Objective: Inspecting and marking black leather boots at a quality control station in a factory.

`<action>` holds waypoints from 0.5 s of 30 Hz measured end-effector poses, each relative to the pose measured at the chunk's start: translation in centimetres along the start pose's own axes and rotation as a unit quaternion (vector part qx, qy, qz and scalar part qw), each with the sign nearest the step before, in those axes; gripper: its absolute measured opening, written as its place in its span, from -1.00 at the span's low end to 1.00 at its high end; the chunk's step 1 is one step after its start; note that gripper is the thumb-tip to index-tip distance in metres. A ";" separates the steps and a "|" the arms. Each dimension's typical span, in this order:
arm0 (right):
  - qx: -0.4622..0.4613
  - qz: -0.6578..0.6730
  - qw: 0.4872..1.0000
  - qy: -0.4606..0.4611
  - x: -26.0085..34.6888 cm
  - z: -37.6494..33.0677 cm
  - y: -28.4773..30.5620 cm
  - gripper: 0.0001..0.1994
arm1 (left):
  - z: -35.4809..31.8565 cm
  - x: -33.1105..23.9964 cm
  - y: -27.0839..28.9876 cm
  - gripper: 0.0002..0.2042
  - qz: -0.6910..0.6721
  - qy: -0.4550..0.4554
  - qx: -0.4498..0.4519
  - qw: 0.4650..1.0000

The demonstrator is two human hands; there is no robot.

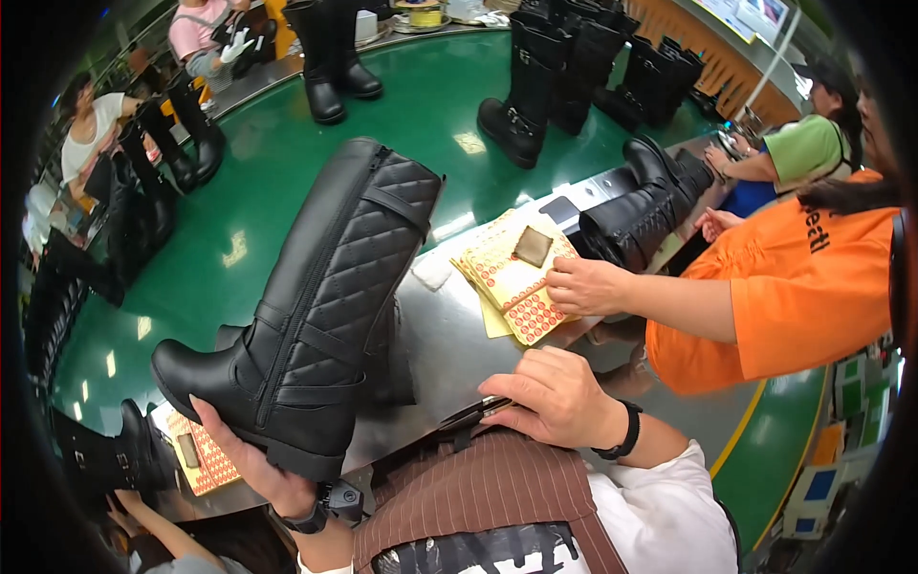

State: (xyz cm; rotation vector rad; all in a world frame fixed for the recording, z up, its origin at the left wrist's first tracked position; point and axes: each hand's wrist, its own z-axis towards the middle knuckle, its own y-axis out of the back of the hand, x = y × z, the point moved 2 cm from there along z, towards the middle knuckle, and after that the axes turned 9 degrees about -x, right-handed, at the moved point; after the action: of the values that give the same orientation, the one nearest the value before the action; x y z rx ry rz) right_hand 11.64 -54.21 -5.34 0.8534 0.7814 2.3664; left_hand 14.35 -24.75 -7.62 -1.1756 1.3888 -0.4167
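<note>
At the steel bench, left hand (251, 457) gripped the quilted boot's (316, 306) sole; right hand (555, 397) pinched a dark tool (475, 413), not yet applied.

Black quilted boot (325, 287) (green belt (287, 163), orange-dotted sheets (516, 287))

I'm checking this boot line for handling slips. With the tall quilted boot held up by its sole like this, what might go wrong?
1. The left hand carries the quilted boot only from under the sole; the tall shaft leans right and may tip out of that grip.
2. If it tips, it may hit the co-worker's hand resting on the sticker sheets.
3. The right hand holds a dark slim tool, so it is not free to steady the boot quickly.
</note>
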 end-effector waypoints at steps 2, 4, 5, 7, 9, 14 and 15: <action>0.008 0.030 0.998 -0.053 -0.4 -1.3 -0.3 -0.70 | 0.1 0.1 0.2 -0.46 -0.021 0.008 -0.021 1.000; 0.029 0.042 0.996 -0.077 -0.6 -2.4 -0.6 -0.70 | 0.2 0.3 0.2 -0.45 -0.008 0.020 0.008 1.000; 0.044 0.047 0.993 -0.103 -0.7 -2.8 -0.8 -0.69 | 0.2 0.3 0.3 -0.45 -0.003 0.016 0.000 1.000; 0.058 0.052 0.988 -0.130 -0.8 -3.5 -1.1 -0.68 | 0.2 0.3 0.5 -0.45 0.004 0.014 -0.006 1.000; 0.089 0.059 0.980 -0.168 -0.9 -4.0 -1.2 -0.68 | 0.1 0.4 0.4 -0.45 -0.025 0.062 0.054 0.996; 0.141 0.019 0.958 -0.249 -1.5 -5.0 -0.8 -0.73 | 0.4 -0.2 0.9 -0.46 -0.016 0.046 0.024 0.999; 0.131 0.030 0.953 -0.271 -1.8 -5.1 -1.0 -0.72 | 0.4 -0.3 1.0 -0.46 -0.025 0.051 0.023 0.998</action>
State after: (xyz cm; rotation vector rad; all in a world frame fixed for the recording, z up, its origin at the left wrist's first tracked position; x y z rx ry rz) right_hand 9.56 -56.36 -9.94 1.5679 0.8440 1.9441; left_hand 14.28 -23.90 -8.40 -1.1660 1.4317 -0.5481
